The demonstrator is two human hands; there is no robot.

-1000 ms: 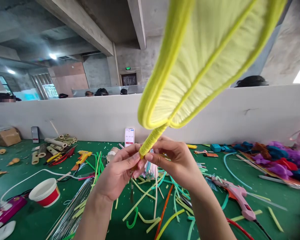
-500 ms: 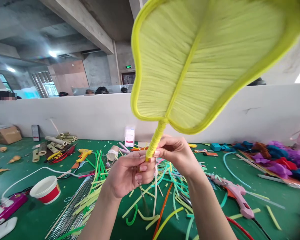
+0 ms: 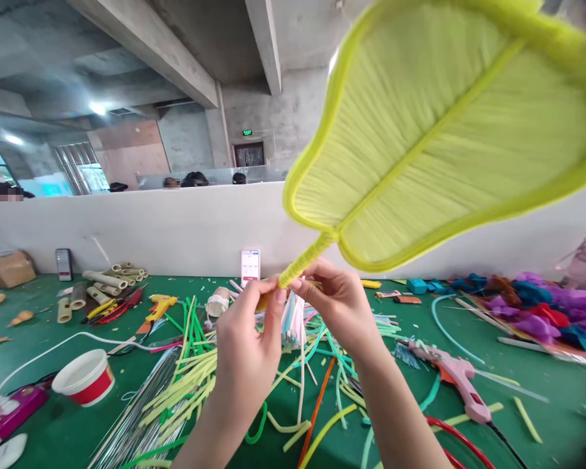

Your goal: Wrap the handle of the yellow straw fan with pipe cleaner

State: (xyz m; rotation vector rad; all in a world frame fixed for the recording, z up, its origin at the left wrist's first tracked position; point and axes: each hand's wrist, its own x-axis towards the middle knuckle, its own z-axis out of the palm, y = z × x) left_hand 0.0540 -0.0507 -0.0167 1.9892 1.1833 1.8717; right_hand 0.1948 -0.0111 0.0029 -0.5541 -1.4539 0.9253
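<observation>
A large yellow-green leaf-shaped fan (image 3: 410,150) with a bright fuzzy rim and a midrib fills the upper right, tilted to the right. Its handle (image 3: 305,260) is wrapped in yellow strands and slants down to the left. My left hand (image 3: 251,332) pinches the handle's lower end between thumb and fingers. Close beside it, my right hand (image 3: 339,303) has its thumb and fingertips closed at the underside of the same handle. Whatever lies within the fingertips is partly hidden.
Loose pipe cleaners (image 3: 185,384) litter the green table (image 3: 542,430). A pink glue gun (image 3: 461,378) lies right, a yellow one (image 3: 160,307) left. A paper cup (image 3: 85,376), a power strip (image 3: 17,413) and bamboo pieces (image 3: 105,280) are left. Behind stands a white partition (image 3: 200,228).
The leaf fan has tipped further to the right and its handle now slants more. My left hand has turned, with its thumb up, and moved to the handle's lower end.
</observation>
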